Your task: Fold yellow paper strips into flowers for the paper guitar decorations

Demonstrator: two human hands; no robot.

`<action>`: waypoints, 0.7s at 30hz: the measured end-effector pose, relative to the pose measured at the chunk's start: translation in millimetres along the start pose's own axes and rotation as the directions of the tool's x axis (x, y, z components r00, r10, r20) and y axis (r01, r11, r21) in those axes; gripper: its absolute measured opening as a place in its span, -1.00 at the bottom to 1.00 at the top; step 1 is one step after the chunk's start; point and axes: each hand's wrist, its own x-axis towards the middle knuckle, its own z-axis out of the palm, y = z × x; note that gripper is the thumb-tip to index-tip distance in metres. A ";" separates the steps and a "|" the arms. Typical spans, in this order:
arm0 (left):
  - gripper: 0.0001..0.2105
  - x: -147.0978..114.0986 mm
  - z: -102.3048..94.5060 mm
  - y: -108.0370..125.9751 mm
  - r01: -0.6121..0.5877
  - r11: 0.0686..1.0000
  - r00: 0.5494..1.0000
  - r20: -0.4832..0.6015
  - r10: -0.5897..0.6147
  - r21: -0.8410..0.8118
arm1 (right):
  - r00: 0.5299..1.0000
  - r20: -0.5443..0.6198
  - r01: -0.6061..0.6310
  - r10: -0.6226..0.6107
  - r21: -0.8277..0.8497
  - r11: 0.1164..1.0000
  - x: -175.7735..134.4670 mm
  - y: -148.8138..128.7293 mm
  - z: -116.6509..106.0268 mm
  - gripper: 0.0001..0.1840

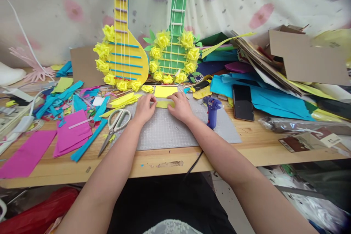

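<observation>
A narrow strip of yellow crepe paper lies between my hands, over the grey cutting mat. My left hand is closed in a pinch at the strip's left end. At the right end, the curled fingers of my right hand grip the paper, with the fingertips partly hidden. Just beyond the strip is a yellow paper rectangle. White-handled scissors lie spread left of my left hand. A blue hot glue gun rests right of my right forearm.
A yellow paper guitar and a green one, both trimmed with yellow flowers, lean at the back. Pink sheets and colourful scraps crowd the left. Rightward lie a phone, blue paper and stacked cardboard.
</observation>
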 end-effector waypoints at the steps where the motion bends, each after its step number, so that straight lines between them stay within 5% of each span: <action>1: -0.97 -1.1 -1.0 1.4 -0.025 0.999 1.000 -0.012 0.025 -0.023 | 0.999 -0.008 0.040 -0.039 0.008 0.999 0.2 -0.5 -0.1 -0.64; 5: -0.93 -2.9 -1.0 7.3 -0.069 0.975 0.995 -0.089 0.052 -0.209 | 0.992 -0.030 0.124 -0.123 0.015 0.992 -0.5 -6.0 -5.7 -0.75; 8: -0.84 2.6 3.7 10.1 0.097 0.864 0.975 -0.127 -0.182 -0.494 | 0.984 -0.099 0.149 -0.149 -0.009 0.989 -1.2 -10.9 -12.6 -0.73; 11: -0.77 10.3 8.5 11.9 0.349 0.636 0.913 0.095 -0.397 -0.688 | 0.974 -0.154 0.168 -0.169 -0.023 0.986 0.1 -12.1 -16.1 -0.71; 14: -0.73 13.9 12.8 13.9 0.462 0.501 0.876 0.288 -0.387 -0.732 | 0.972 -0.156 0.172 -0.176 -0.034 0.984 3.1 -9.1 -14.6 -0.73; 17: -0.55 13.2 18.7 14.5 0.443 0.526 0.880 0.238 -0.412 -0.726 | 0.976 -0.115 0.180 -0.187 -0.074 0.981 4.7 -5.6 -10.5 -0.75; 21: -0.47 10.6 24.5 10.2 0.356 0.699 0.926 0.135 -0.352 -0.621 | 0.974 0.032 0.227 -0.225 -0.101 0.969 3.5 -5.3 -5.3 -0.72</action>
